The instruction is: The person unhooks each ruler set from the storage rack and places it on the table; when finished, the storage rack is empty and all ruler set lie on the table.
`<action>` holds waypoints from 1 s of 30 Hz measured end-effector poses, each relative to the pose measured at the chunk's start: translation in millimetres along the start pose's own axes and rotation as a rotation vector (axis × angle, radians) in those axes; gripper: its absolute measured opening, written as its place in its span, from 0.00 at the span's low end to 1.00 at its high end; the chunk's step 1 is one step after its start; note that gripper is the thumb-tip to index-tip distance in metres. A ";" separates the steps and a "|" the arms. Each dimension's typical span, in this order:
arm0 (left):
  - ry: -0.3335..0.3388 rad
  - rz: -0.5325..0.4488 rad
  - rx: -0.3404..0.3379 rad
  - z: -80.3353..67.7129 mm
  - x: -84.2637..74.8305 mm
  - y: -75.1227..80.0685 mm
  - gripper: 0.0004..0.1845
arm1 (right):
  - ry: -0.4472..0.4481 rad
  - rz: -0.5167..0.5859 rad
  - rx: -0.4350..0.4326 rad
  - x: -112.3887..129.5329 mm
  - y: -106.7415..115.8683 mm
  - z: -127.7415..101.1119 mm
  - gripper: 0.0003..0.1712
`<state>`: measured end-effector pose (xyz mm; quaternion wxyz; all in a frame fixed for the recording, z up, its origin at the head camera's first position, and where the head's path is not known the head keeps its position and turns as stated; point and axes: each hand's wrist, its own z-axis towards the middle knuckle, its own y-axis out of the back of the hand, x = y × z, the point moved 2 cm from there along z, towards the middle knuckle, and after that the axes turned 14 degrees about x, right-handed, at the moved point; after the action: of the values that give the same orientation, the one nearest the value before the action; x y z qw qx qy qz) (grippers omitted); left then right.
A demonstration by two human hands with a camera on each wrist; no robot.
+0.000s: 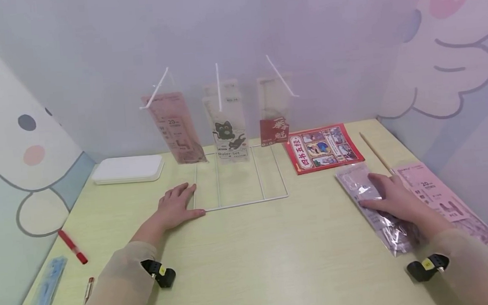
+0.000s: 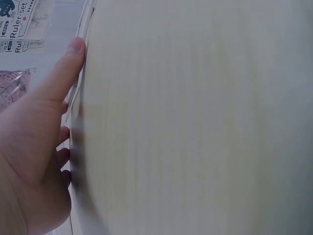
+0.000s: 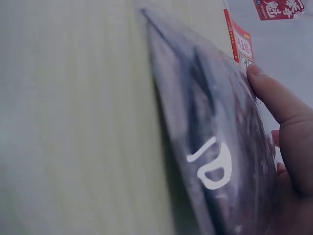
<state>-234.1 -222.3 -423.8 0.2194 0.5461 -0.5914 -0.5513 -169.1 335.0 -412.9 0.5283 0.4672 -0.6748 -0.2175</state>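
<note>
My left hand [image 1: 175, 207] rests at the near left corner of a white wire display rack [image 1: 241, 203], its thumb touching the frame in the left wrist view. Three prongs of the rack carry hanging packets: a pink one [image 1: 176, 129] on the left, a ruler set [image 1: 228, 130] in the middle, and a clear and red one [image 1: 274, 126] on the right. On the right of the table, my right hand [image 1: 393, 198] lies over a shiny purplish plastic packet [image 3: 220, 132]. Its thumb touches the packet's top; the other fingertips are partly hidden.
Beside the right hand lie a pink packet [image 1: 438, 191] and a thin wooden stick [image 1: 375, 150]. Behind is a red booklet [image 1: 324, 148]. On the left are a white case [image 1: 128, 169], a red pen [image 1: 73, 247], a small brown-and-white stick [image 1: 89, 290] and a blue packet [image 1: 45, 291].
</note>
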 end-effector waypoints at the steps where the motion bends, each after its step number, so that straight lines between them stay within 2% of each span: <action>1: 0.001 -0.001 0.004 -0.3 0.0 -0.5 0.50 | -0.001 -0.010 0.003 -1.4 -1.1 -1.0 0.64; 4: 0.004 -0.009 0.016 -1.2 0.2 -2.1 0.50 | -0.001 -0.041 0.005 -5.4 -3.1 -3.0 0.65; 10: 0.008 -0.003 -0.011 0.3 1.7 -1.4 0.50 | -0.007 -0.083 -0.015 -8.8 -0.4 -1.4 0.64; 16: 0.006 -0.014 0.004 0.1 -0.2 0.7 0.50 | -0.019 -0.099 -0.012 -13.9 2.3 -0.9 0.62; 25: 0.008 -0.018 0.009 -2.0 -1.8 2.2 0.49 | 0.026 -0.131 -0.029 -3.2 11.8 -2.0 0.56; 30: 0.005 -0.022 0.011 -2.1 -0.8 2.6 0.50 | 0.064 -0.192 0.011 0.9 12.0 1.4 0.50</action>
<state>-233.2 -223.0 -420.6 0.2118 0.5552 -0.5879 -0.5490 -175.2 339.5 -403.5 0.5237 0.5392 -0.6110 -0.2484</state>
